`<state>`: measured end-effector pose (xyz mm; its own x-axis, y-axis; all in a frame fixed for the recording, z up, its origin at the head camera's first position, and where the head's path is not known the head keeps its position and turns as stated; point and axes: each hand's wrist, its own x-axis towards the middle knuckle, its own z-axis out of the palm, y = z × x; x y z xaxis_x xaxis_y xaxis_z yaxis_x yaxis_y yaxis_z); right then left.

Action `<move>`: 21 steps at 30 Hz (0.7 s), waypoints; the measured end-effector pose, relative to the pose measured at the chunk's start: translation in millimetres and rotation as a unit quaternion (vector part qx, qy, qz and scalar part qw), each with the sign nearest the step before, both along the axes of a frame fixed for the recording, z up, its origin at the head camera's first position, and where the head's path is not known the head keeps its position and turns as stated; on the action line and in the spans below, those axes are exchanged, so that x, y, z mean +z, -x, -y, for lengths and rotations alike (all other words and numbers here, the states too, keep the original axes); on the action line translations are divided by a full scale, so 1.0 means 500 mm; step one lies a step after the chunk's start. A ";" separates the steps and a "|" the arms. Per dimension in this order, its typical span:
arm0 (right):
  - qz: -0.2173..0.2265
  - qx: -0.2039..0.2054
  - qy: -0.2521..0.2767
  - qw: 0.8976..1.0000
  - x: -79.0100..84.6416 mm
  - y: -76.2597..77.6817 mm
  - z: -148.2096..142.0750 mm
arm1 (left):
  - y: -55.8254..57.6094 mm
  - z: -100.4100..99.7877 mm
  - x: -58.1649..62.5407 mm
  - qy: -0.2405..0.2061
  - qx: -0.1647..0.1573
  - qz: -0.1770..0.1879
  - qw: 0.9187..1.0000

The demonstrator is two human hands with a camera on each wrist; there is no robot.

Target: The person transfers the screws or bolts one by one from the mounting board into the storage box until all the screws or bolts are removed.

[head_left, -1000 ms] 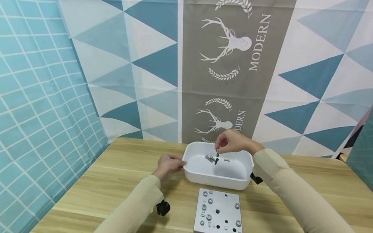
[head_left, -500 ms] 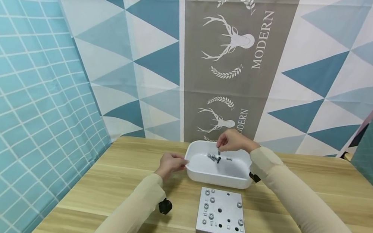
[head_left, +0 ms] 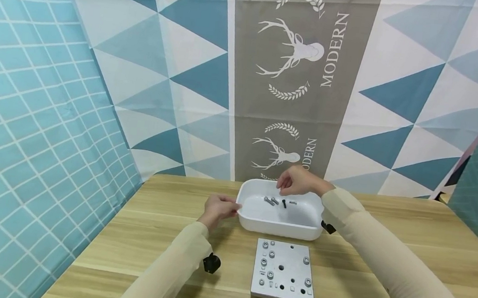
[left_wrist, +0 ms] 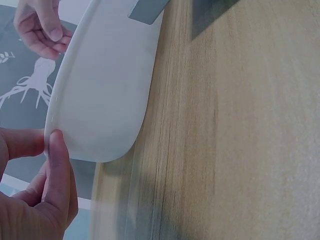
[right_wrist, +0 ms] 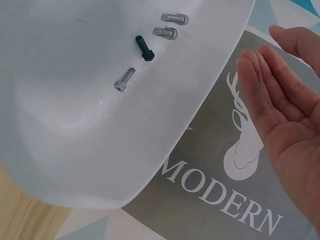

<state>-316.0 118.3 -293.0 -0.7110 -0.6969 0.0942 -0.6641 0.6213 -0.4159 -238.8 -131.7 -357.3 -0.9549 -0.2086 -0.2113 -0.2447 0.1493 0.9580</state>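
My left hand (head_left: 219,210) pinches the left end of the white tray (head_left: 279,228) between thumb and fingers; the left wrist view shows the thumb and a finger on either side of the rim. Above the tray's back rim hovers my right hand (head_left: 298,181), its fingers fairly straight and nothing between them in the right wrist view. Inside the tray lie a black bolt (right_wrist: 144,48), a silver bolt (right_wrist: 125,80) beside it, and two more silver bolts, one (right_wrist: 175,19) just above the other (right_wrist: 165,33).
In front of the tray a silver metal plate (head_left: 286,264) with holes and several fitted bolts lies on the wooden table (head_left: 134,249). A patterned curtain (head_left: 287,91) hangs behind the table, and blue checked cloth (head_left: 44,101) hangs at the left.
The small grey piece below my right fingertips is gone from them, and those fingers have loosened. The black bolt lies at a different angle. My left hand stays on the tray.
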 end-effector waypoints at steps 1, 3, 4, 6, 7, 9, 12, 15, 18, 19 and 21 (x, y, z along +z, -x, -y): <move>0.001 0.003 0.000 1.000 -0.001 -0.003 -0.001 | 0.000 0.000 -0.001 0.001 0.000 0.000 1.000; 0.007 0.003 -0.001 1.000 0.000 -0.011 -0.001 | 0.000 0.001 -0.001 0.000 0.000 0.001 1.000; 0.010 0.003 -0.002 1.000 0.002 -0.016 -0.002 | 0.000 0.001 -0.001 -0.001 0.001 0.002 1.000; 0.013 0.006 -0.003 1.000 0.004 -0.024 -0.002 | 0.000 0.001 0.001 -0.003 0.000 0.002 1.000; 0.013 0.009 -0.002 1.000 0.005 -0.028 -0.003 | -0.001 0.001 0.001 -0.004 0.000 0.002 1.000; 0.013 0.017 0.001 1.000 0.004 -0.034 -0.005 | -0.001 0.002 0.002 -0.006 0.000 0.000 1.000; 0.013 0.034 0.010 0.999 0.000 -0.043 -0.009 | 0.000 0.003 0.002 -0.007 -0.002 -0.004 1.000; 0.026 0.046 0.022 0.998 -0.006 -0.055 -0.012 | 0.002 0.003 0.000 -0.009 -0.002 -0.005 1.000; 0.046 0.055 0.033 0.997 -0.009 -0.068 -0.012 | 0.002 0.002 0.000 -0.010 -0.001 -0.003 1.000; 0.053 0.057 0.036 0.996 -0.010 -0.073 -0.012 | 0.002 0.002 0.000 -0.012 -0.001 -0.003 1.000; 0.058 0.065 0.040 0.995 -0.012 -0.083 -0.011 | 0.001 0.002 -0.001 -0.012 -0.001 -0.003 1.000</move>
